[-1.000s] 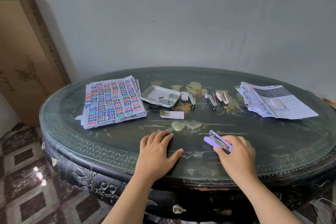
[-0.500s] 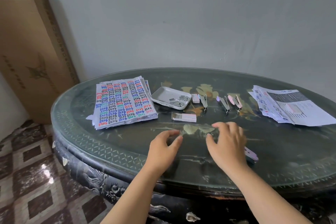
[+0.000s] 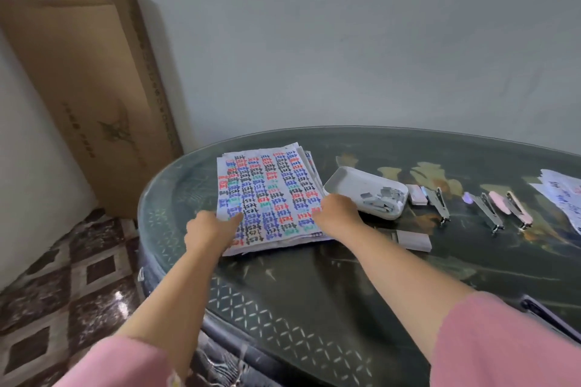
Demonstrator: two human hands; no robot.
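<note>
left hand (image 3: 209,228) pinches paper stack (image 3: 270,192) left edge | right hand (image 3: 336,214) grips its right edge | staple tray (image 3: 345,181) just right of stack

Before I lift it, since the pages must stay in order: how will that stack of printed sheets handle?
The stack of printed sheets looks floppy: loose paper, so it would likely sag between the left hand and right hand gripping its side edges. Its edges are fanned, so sheets may slide apart. On the glossy table top it would probably slip if pushed.
</note>
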